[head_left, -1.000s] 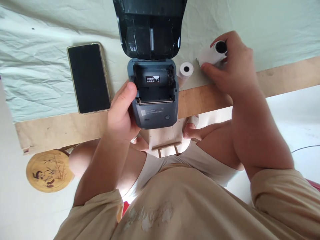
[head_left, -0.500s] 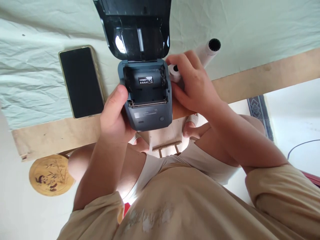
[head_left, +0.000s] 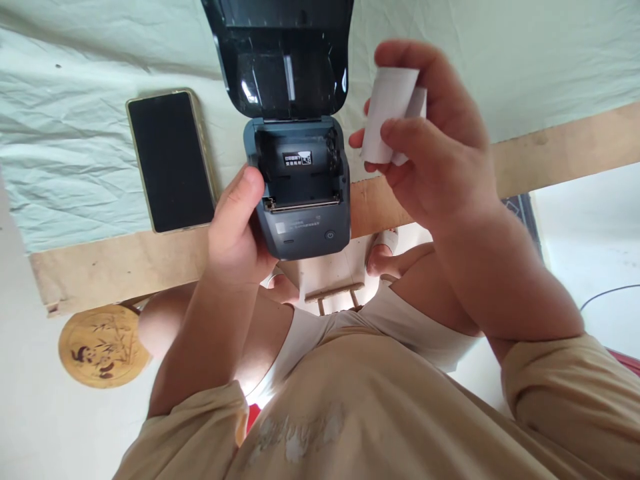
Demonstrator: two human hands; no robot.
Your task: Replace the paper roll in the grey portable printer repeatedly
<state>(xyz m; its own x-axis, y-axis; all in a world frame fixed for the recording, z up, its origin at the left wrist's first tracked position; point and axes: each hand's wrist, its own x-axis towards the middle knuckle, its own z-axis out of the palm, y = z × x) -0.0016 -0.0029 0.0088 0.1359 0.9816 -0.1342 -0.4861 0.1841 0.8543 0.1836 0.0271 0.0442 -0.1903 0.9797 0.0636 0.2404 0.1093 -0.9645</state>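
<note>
A dark blue-grey label printer (head_left: 310, 230) is at the table's front edge, its black lid (head_left: 287, 73) swung up and away from me. No roll lies in its bay; a small printed sticker (head_left: 297, 159) shows on the bay floor. My left hand (head_left: 237, 223) grips the printer's left side, thumb on the rim. To the right of the printer and raised above the table, my right hand (head_left: 430, 140) holds a white paper roll (head_left: 387, 117) between thumb and fingers, with a loose flap of paper beside it.
A phone (head_left: 173, 163) in a clear case lies left of the printer, screen dark. Pale green cloth (head_left: 75, 147) covers the table, with a bare wooden edge (head_left: 120, 270) in front. A round wooden stool (head_left: 103, 347) with a panda picture stands below on the left.
My right hand has lifted the white paper roll off the table, up and to the right of the printer. The left hand keeps its grip; the view has shifted slightly.
</note>
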